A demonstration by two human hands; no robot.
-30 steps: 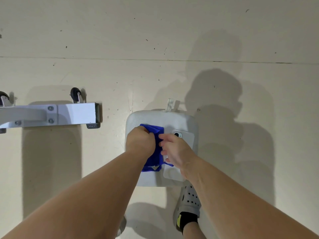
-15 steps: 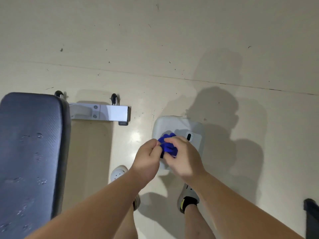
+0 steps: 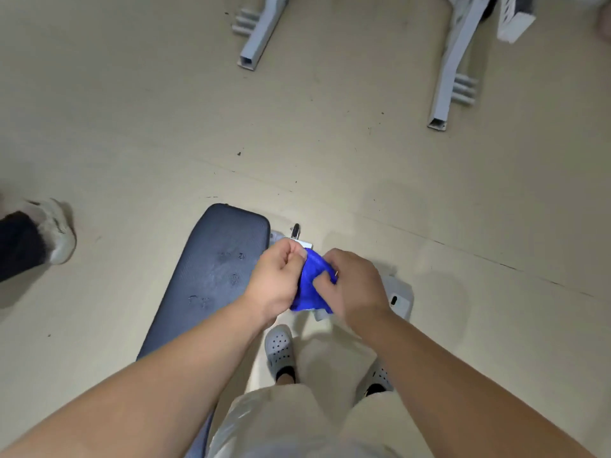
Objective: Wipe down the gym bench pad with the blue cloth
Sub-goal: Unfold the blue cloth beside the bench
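Observation:
The blue cloth [image 3: 310, 285] is bunched up in mid-air between both hands. My left hand [image 3: 277, 281] grips its left side with curled fingers. My right hand [image 3: 352, 285] pinches and holds its right side. The dark gym bench pad [image 3: 211, 276] lies just left of the hands, running from the centre toward the lower left, with several wet spots on its surface. The cloth is beside the pad's right edge, apart from it.
A white stool [image 3: 398, 297] with a phone on it stands right of the hands. My feet in grey perforated clogs [image 3: 280, 350] are below. Another person's shoe [image 3: 54, 231] is at the left edge. Grey machine legs [image 3: 256, 41] stand on the far floor.
The cloth was lifted off the white stool and bunched between both hands. My view swung left and up, so the bench pad now lies next to the hands.

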